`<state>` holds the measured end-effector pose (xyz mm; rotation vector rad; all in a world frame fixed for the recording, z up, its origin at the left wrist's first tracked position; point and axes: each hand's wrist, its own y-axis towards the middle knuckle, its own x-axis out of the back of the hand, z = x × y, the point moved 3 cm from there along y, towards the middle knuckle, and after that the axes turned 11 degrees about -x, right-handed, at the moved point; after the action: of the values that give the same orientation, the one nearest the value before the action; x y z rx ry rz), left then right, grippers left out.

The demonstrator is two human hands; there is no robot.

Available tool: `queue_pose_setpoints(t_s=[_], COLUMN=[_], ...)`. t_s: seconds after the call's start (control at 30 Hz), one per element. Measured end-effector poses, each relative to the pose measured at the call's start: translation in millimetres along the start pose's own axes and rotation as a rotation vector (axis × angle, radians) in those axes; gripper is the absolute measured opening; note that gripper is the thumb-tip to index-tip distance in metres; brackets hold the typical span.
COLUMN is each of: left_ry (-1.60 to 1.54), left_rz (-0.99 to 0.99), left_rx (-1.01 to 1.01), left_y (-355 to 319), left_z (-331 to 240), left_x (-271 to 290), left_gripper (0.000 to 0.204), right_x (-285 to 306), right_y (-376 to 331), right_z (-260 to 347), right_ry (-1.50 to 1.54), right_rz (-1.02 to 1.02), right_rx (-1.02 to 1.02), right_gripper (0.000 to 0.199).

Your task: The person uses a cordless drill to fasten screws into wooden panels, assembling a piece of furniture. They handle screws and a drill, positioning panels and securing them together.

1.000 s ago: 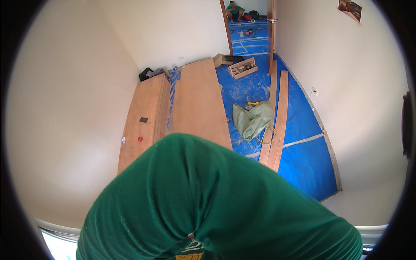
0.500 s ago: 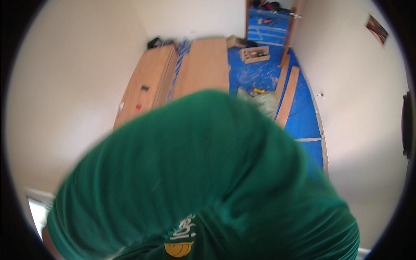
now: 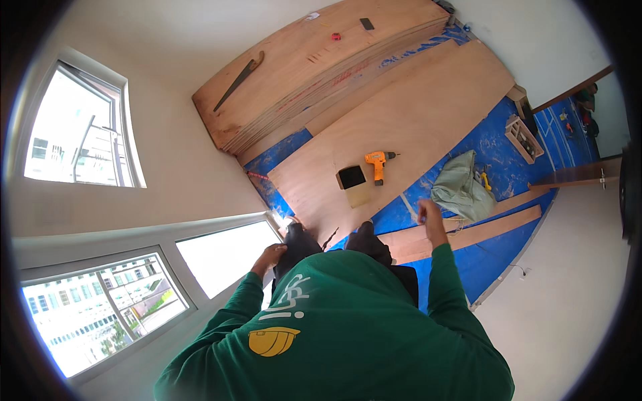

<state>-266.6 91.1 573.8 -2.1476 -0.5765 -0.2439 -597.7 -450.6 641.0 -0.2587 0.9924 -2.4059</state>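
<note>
My left hand [image 3: 269,257] rests against my dark trouser leg near the left knee, its fingers laid along the cloth and holding nothing I can see. Out to the right, my right hand [image 3: 431,218] is raised over the blue floor sheet with its fingers curled in; whatever may be inside them is hidden. Ahead of my feet lies a wide plywood sheet [image 3: 401,113]. On it are an orange cordless drill [image 3: 378,165], its bit pointing right, and a small opened box [image 3: 351,178] with a dark inside. A crumpled grey-green sack [image 3: 463,187] is nearest my right hand.
A tall plywood stack [image 3: 294,60] on the far left carries a handsaw [image 3: 239,80], a small red object [image 3: 336,37] and a dark flat piece [image 3: 366,24]. Wooden planks [image 3: 495,230] lie right. A wooden tool tray [image 3: 523,139] is near the door [image 3: 582,172]. Windows [image 3: 110,307] stand left.
My view has swung and tilted, with the room now turned. The green sleeve that covered much of the picture has dropped away, and both hands, the drill and the box now show.
</note>
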Motion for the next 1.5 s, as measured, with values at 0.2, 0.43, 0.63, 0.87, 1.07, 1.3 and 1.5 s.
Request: queue_pose_setpoints(t_s=[0.2, 0.43, 0.63, 0.87, 1.07, 1.3, 1.5], left_ry=[0.086, 0.313, 0.63, 1.041, 0.539, 0.279, -0.008], left_rz=[0.097, 0.211, 0.288, 0.763, 0.63, 0.589, 0.535], left_rx=[-0.064, -0.208, -0.155, -0.639, 0.043, 0.274, 0.312], left_y=[23, 145, 239, 250, 251, 228, 240], left_z=[-32, -39, 19, 76, 68, 35, 34], left_x=[55, 208, 312, 318, 315, 342, 366], left_gripper=[0.045, 0.038, 0.043, 0.038, 0.041, 0.056, 0.067], right_x=[88, 21, -99, -166, -201, -244, -269], right_y=[-86, -139, -158, -193, -203, -179, -101], right_z=[-285, -204, -110, -207, -269, -265, -248], right_ry=[-0.596, -0.221, -0.299, -0.455, -0.443, -0.267, -0.131], right_rz=[0.277, -0.135, -0.298, -0.233, -0.216, -0.246, -0.158], right_rx=[-0.412, -0.597, -0.538, -0.239, -0.392, -0.538, -0.647], right_gripper=[0.022, 0.024, 0.025, 0.025, 0.022, 0.018, 0.016])
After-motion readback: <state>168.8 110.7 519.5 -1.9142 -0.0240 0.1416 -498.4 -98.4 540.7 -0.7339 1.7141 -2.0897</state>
